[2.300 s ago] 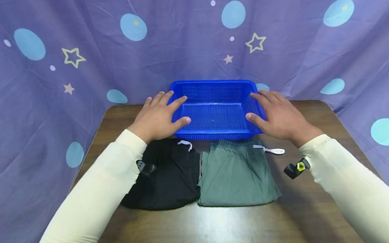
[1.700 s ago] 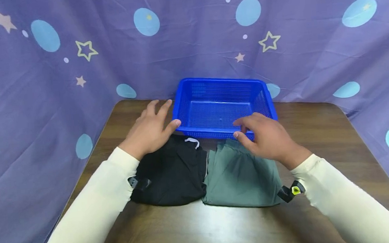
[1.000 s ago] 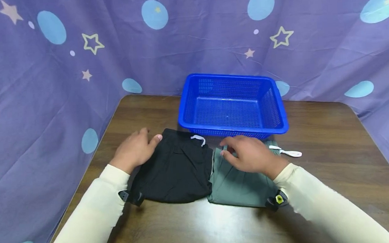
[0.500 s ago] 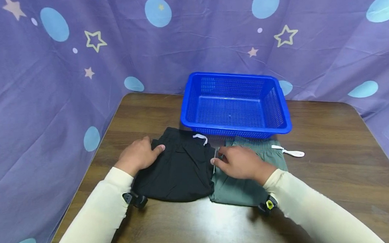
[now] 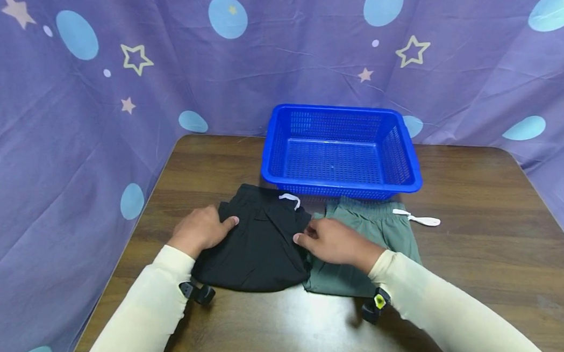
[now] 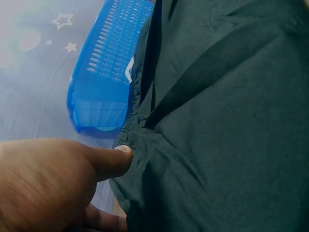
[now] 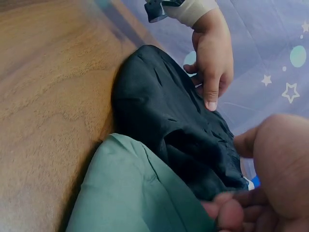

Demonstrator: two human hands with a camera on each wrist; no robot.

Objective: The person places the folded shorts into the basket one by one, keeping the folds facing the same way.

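Note:
Folded black drawstring shorts (image 5: 263, 258) lie flat on the table, left of folded green shorts (image 5: 339, 279). My left hand (image 5: 198, 230) pinches the black shorts at their left edge. In the left wrist view its thumb (image 6: 112, 161) presses on top near the gathered waistband, with the other fingers below the cloth. My right hand (image 5: 332, 240) reaches across the green shorts and pinches the right edge of the black shorts. Its thumb lies on top; its curled fingertips (image 7: 231, 215) are partly hidden in the right wrist view.
A blue plastic basket (image 5: 333, 186) with nothing in it stands behind both garments. A white drawstring (image 5: 422, 220) trails from the green shorts onto the wooden table (image 5: 484, 228). A purple patterned curtain (image 5: 303, 45) hangs behind.
Both hands have come down from the basket's sides toward the garments. The left hand has taken the black shorts' left edge; the right hand has moved left across the green shorts to the right edge.

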